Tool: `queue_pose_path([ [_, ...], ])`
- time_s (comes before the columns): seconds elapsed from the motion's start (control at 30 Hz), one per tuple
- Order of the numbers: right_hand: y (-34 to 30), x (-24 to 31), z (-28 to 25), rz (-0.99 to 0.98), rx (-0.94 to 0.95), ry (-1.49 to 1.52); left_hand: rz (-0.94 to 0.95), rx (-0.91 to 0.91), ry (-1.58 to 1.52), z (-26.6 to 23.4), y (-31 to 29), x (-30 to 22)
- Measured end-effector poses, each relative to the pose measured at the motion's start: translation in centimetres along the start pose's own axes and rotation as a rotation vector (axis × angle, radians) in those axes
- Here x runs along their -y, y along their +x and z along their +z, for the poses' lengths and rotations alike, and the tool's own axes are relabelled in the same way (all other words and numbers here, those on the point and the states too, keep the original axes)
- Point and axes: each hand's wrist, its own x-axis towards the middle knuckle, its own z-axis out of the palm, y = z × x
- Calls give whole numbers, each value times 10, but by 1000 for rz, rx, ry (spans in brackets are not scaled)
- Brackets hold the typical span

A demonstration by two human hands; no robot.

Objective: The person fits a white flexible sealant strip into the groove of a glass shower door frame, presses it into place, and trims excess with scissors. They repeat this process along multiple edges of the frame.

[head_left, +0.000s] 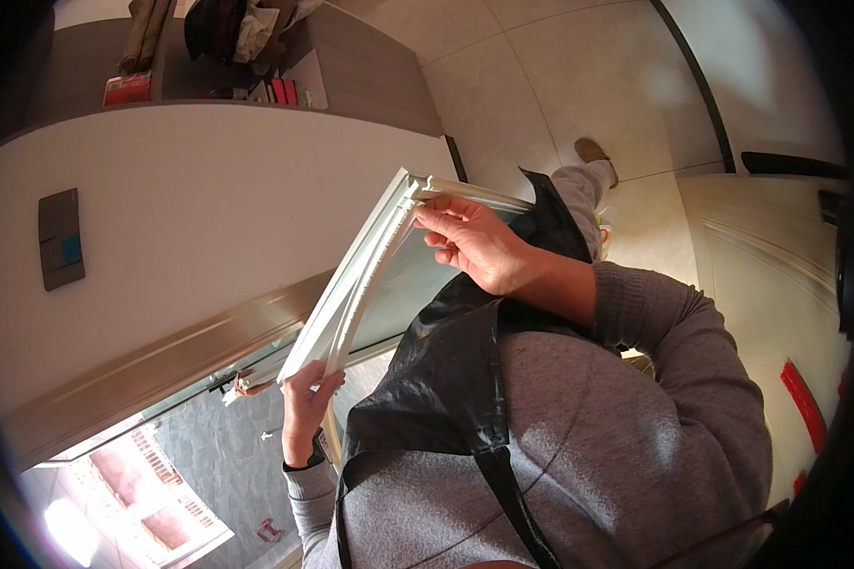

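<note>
The white strip (pixel 360 291) bowed beside the white frame (pixel 340 281), in front of the black apron (pixel 436 403). The right hand (pixel 474 239) pinched the strip's upper end; the left hand (pixel 306 410) closed on its lower end, maybe the frame too, presumably steadying the curve. Neither piece showed readable lettering

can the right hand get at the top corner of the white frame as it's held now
Probably yes: the right hand has its fingertips on the white strip just beside that top corner, and nothing visible lies between them.
</note>
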Motion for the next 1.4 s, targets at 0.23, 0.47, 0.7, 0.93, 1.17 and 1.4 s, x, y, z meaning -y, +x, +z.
queue_pose_path([
  [0.23, 1, 1, 1, 9, 9, 30, -6, -8, 8, 0, -1, 2],
  [0.47, 1, 2, 1, 0, 11, 31, 14, -5, 19, -2, 2, -1],
  [0.7, -1, 5, 3, 18, -29, -19, 8, -8, 15, -2, 3, -2],
  [0.93, -1, 6, 4, 29, -36, -16, 5, -9, 27, -4, 5, 0],
  [1.17, 0, 5, 2, 24, -20, 2, 26, -13, 16, -5, 8, 0],
  [1.4, 3, 3, -1, 9, 12, 29, 15, -16, 0, -5, 8, 3],
])
